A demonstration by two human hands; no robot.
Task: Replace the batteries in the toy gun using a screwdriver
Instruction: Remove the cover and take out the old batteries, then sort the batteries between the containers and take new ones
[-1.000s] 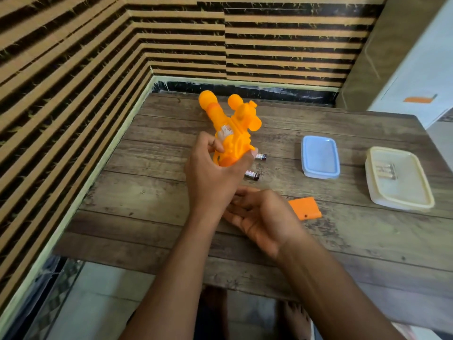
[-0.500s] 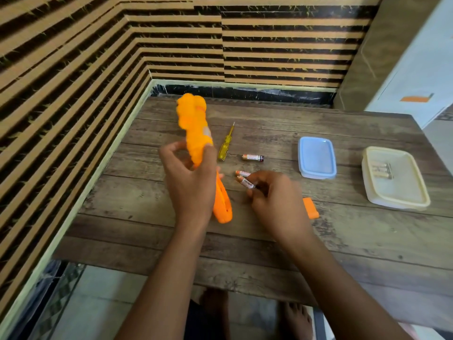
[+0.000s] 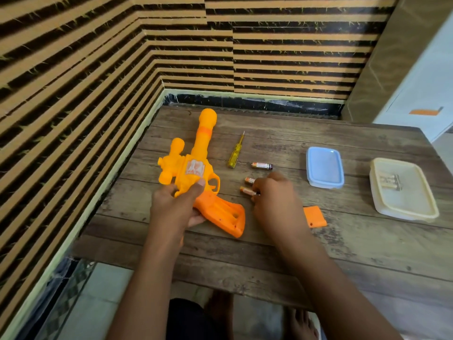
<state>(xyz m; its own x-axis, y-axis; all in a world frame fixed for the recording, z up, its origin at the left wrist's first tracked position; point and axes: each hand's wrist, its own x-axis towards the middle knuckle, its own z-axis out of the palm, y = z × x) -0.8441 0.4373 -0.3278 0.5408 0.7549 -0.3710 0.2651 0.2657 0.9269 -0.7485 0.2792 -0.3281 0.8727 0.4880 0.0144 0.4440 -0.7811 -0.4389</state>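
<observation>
Orange plastic toy gun (image 3: 193, 173) is left of centre, barrel pointing up-frame at the striped wall. Its darker orange grip angles down-right, with the battery bay uncovered and facing up. It is grasped by the left hand (image 3: 171, 209) where body meets grip: thumb on top, fingers wrapped underneath. Can't tell whether the grip butt touches the wooden plank table (image 3: 269, 253).

The right hand (image 3: 274, 204) is mid-frame, just right of the grip. Its fingers are curled, pinching one end of a small orange-labelled cylindrical battery (image 3: 247, 191). A second battery (image 3: 250, 180) lies just above it beside the fingers; contact unclear. A third battery (image 3: 261, 165) lies loose further up, apart from the hand.

A yellow clear-handled screwdriver (image 3: 235, 152) lies on the table between the barrel and the third battery, tip up-frame. A flat orange plastic battery cover (image 3: 316, 217) lies right of the right wrist, partly hidden by it.

A pale blue rectangular plastic tub (image 3: 324, 166) is right of centre. A cream rectangular plastic container (image 3: 404, 209) near the right edge holds spare batteries (image 3: 391, 181); too blurred to count.
</observation>
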